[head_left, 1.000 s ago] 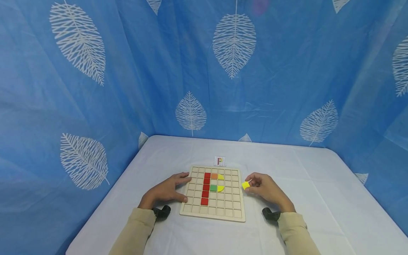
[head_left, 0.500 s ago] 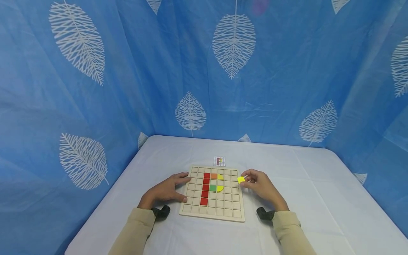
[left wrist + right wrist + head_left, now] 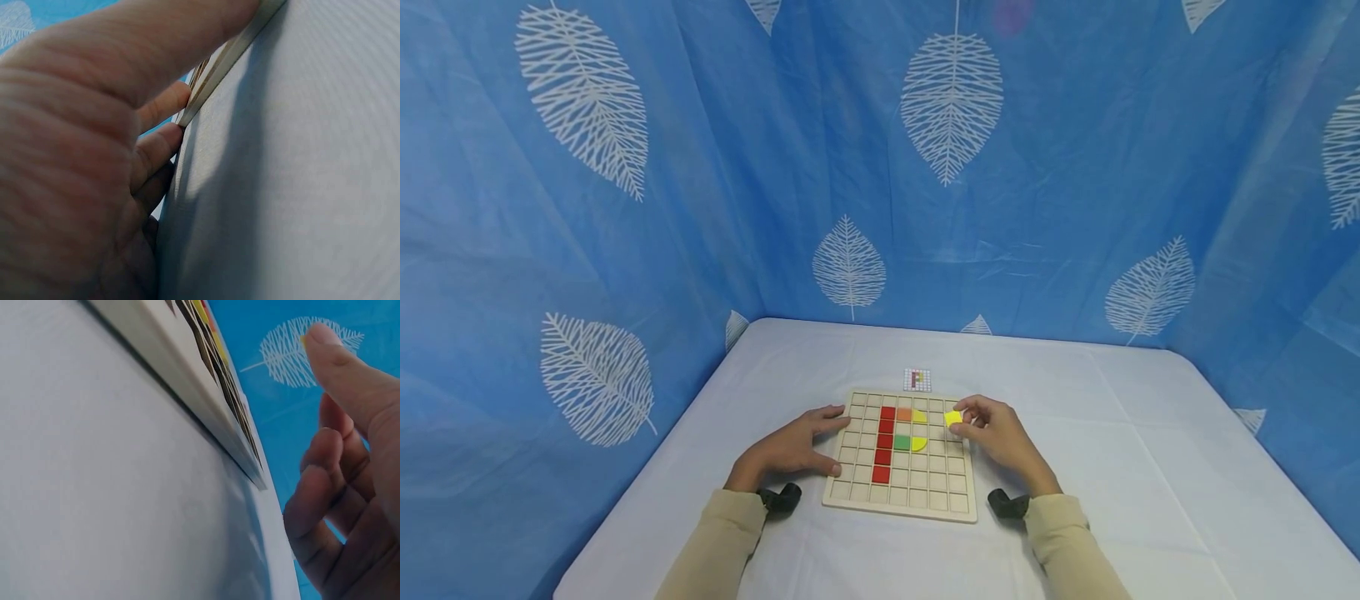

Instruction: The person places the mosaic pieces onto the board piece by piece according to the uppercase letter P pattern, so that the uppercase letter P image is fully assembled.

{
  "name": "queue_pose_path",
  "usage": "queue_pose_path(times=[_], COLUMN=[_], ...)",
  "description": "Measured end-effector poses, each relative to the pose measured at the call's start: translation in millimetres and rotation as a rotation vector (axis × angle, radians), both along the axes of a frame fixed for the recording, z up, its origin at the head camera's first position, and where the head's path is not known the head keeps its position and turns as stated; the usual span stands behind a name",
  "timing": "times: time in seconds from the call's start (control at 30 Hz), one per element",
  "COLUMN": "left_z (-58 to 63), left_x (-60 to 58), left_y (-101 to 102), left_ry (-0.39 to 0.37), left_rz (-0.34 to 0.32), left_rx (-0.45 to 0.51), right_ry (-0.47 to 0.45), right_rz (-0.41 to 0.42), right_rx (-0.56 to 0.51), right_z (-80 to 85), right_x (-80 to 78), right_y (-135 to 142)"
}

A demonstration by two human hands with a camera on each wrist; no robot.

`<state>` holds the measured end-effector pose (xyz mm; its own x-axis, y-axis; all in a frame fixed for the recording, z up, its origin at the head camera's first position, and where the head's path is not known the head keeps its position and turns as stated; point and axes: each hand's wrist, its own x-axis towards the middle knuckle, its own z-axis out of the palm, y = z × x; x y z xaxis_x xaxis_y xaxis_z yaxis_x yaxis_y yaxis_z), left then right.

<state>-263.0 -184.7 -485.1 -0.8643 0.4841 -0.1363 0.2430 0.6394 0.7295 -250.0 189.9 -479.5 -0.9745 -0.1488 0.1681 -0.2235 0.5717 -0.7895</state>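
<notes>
A wooden grid board [image 3: 917, 502] lies on the table. Several red square tiles [image 3: 883, 442] form a column in it, with an orange tile [image 3: 904, 414], a green tile [image 3: 902, 442] and two yellow rounded tiles [image 3: 918, 444] to their right. My left hand [image 3: 790, 443] rests against the board's left edge, its thumb and fingertips touching the rim, also in the left wrist view. Over the board's upper right cells, my right hand [image 3: 1003, 433] pinches a yellow square tile [image 3: 953, 419] between thumb and fingers. In the right wrist view only a sliver of that tile shows at the thumb tip.
A small printed pattern card [image 3: 917, 380] lies just behind the board. White cloth covers the table [image 3: 1075, 383]. A blue curtain [image 3: 1045, 167] with white leaf prints hangs behind and at the sides.
My right hand has moved left with the yellow square tile, from beside the board's right edge to over its right-hand cells. The left hand and board have stayed in place.
</notes>
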Motion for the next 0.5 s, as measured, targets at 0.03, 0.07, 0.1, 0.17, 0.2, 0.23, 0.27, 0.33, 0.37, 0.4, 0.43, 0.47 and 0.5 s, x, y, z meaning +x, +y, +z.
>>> queue_pose_path(times=[0.03,0.07,0.1,0.17,0.2,0.23,0.27,0.33,0.37,0.4,0.43,0.47,0.5], left_z=[-0.2,-0.7,-1.2,-2.0,-2.4,-2.6,-2.9,-2.9,-2.7,-2.7,-2.7,-2.7,-2.6], left_x=[0.0,-0.1,-0.3,-0.7,-0.9,-1.1,-1.3,-1.6,-1.7,-1.8,-1.8,-1.9,-2.0], left_y=[-0.2,-0.2,-0.4,-0.6,-0.7,-0.8,-0.8,-1.0,-1.1,-1.2,-1.3,-1.5,-1.6], left_ry=[-0.002,0.001,0.000,0.002,0.002,0.000,0.001,0.001,-0.004,-0.004,-0.005,-0.005,-0.004], left_rz=[-0.003,-0.004,-0.004,-0.002,0.000,0.001,0.004,0.008,0.010,0.010,0.011,0.012,0.013], left_rx=[-0.003,-0.002,-0.006,-0.011,-0.014,-0.017,-0.015,-0.016,-0.017,-0.016,-0.016,-0.014,-0.017], right_ry=[0.005,0.013,0.021,0.039,0.052,0.063,0.074,0.088,0.091,0.091,0.088,0.084,0.081], right_rz=[-0.008,-0.012,-0.015,-0.014,-0.008,-0.005,-0.003,-0.001,0.000,0.000,-0.005,-0.008,-0.012], right_rx=[-0.003,-0.006,-0.010,-0.023,-0.025,-0.030,-0.035,-0.044,-0.047,-0.048,-0.053,-0.058,-0.059], right_z=[0.0,-0.2,-0.7,-1.1,-1.6,-1.5,-1.5,-0.9,-0.4,0.2,0.7,1.2,1.6], right_x=[-0.1,-0.3,-0.8,-1.8,-2.7,-3.4,-4.4,-6.2,-6.8,-7.4,-7.8,-7.9,-8.1], right_y=[-1.0,-1.8,-2.5,-4.5,-5.5,-7.1,-8.6,-12.2,-14.0,-15.8,-17.7,-19.5,-21.2])
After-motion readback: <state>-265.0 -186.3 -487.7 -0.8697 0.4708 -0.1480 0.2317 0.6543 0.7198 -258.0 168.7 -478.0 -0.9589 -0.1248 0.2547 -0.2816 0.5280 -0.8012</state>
